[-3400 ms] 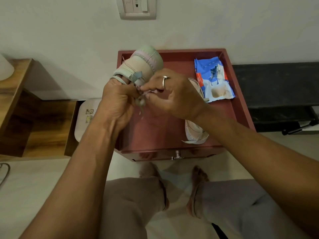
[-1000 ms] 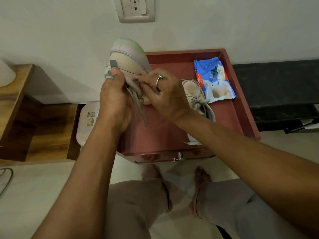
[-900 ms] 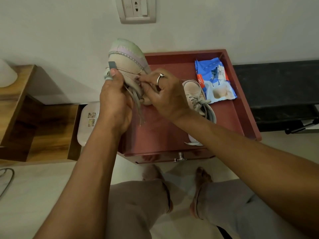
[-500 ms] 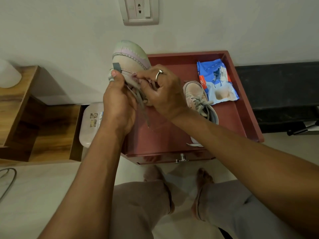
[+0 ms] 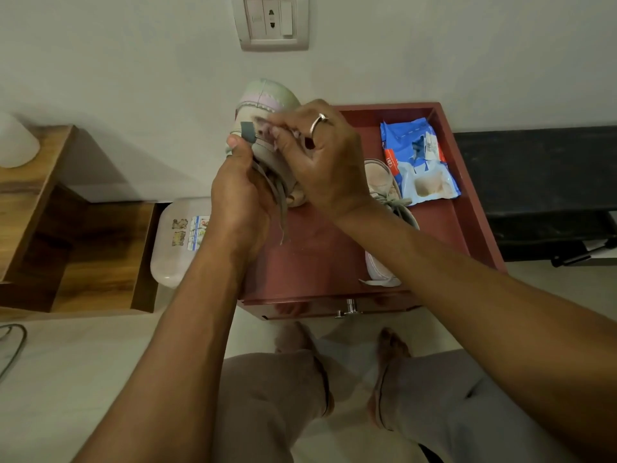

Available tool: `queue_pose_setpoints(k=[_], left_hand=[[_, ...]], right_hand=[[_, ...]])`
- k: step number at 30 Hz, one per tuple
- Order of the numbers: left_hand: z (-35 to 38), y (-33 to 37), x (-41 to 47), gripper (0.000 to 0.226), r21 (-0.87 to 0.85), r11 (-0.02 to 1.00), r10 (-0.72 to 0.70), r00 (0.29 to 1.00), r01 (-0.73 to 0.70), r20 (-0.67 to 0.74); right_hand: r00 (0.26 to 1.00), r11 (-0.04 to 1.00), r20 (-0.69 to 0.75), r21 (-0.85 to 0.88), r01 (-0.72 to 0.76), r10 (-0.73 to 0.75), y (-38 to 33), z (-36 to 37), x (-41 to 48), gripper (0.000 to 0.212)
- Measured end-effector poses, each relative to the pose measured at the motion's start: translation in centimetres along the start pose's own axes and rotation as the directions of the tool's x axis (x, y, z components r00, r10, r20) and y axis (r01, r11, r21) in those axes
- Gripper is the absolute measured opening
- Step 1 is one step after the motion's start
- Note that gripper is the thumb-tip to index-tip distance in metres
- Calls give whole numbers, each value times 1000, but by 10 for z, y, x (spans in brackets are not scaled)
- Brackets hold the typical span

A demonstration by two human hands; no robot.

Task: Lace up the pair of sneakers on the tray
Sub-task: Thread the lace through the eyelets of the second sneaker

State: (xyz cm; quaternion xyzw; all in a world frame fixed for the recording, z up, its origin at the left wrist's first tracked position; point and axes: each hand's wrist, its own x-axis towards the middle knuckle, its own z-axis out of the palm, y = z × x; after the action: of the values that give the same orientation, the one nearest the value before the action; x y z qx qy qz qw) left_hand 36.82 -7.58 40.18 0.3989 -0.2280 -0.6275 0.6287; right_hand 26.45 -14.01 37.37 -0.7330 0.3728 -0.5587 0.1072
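A pale pink-and-green sneaker (image 5: 267, 98) is held up above the left part of the red tray (image 5: 467, 208), toe pointing away. My left hand (image 5: 240, 202) grips its side, thumb by a grey tab. My right hand (image 5: 320, 158), with a ring, pinches at the eyelets near the tongue. A grey lace (image 5: 280, 202) hangs down between both hands. The second sneaker (image 5: 384, 192) lies on the tray, partly hidden by my right forearm, its lace threaded.
A blue and white packet (image 5: 417, 162) lies at the tray's far right. A white plastic container (image 5: 173, 242) stands left of the tray beside a wooden shelf (image 5: 66, 228). A wall socket (image 5: 270, 21) is above. My knees and feet are below the tray.
The sneaker has been turned from lying sideways to toe-up and raised. My right fingers have moved up along the eyelets, and the lace now hangs looser between my hands.
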Motion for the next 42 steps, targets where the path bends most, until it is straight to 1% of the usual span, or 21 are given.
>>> queue_pose_setpoints(k=[3,4,7,9,11,12,15,16,19,20,23,25,29,33,37,38,40,42], left_hand=[[-2,-1,-1,60,-46,999,-3,1000,4,28],[-2,-1,0,60,-46,999,-3,999,4,35],[0,0,1,60,-22,1000,-3,999,4,42],[0,-1,2,60,-16,1000,1,1000,-1,31],[-2,-2,3,61,-45,999,-2,1000,4,29],[-3,-3,3,60,-47,999,0,1000,1,26],[-1,-2,2,59,-5,1000,11,999,-11,46],[-1,-2,2,59,12,1000,17,999,-17,33],[-6,-2,4,61,8,1000,12,1000,-12,1],[-7,-2,4,62,9,1000,12,1000,-12,-1],[0,-3,3,61,23,1000,-3,999,2,45],[6,-3,2,59,40,999,10,999,-11,34],[1,-6,2,56,65,998,16,999,-19,41],[1,-6,4,59,94,995,13,1000,-16,28],[-1,-6,3,61,92,996,3,1000,-5,16],[-2,-6,4,61,86,996,1,1000,-3,20],[-3,-6,6,60,82,997,6,1000,-7,15],[-3,-7,8,60,85,996,13,1000,-12,-7]], right_hand=[[995,996,40,-9,89,-89,-6,1,-4,9],[994,994,33,-29,104,-103,-3,0,-2,10],[997,993,-25,-90,77,-79,11,-8,6,12],[994,990,19,-88,108,-107,7,-7,1,11],[988,986,76,-86,142,-135,3,-5,-6,11],[989,987,73,-92,135,-129,3,-5,-6,13],[999,994,-5,-99,42,-42,14,-6,2,13],[1000,996,-5,-91,26,-26,15,-5,1,12],[995,994,68,-75,77,-72,7,0,-12,13],[994,993,71,-74,87,-82,6,0,-13,13],[1000,995,-11,-97,19,-20,13,-4,0,14],[998,996,-58,-93,-14,8,13,-5,6,13],[996,995,22,-50,90,-89,1,-6,4,10],[999,995,-18,-93,40,-42,15,-14,9,10],[990,990,88,-69,120,-113,12,-10,-6,12],[992,992,85,-78,100,-94,13,-9,-7,13],[999,996,37,-86,10,-7,19,-11,-4,14],[998,998,32,-43,-47,48,20,-12,-5,11]])
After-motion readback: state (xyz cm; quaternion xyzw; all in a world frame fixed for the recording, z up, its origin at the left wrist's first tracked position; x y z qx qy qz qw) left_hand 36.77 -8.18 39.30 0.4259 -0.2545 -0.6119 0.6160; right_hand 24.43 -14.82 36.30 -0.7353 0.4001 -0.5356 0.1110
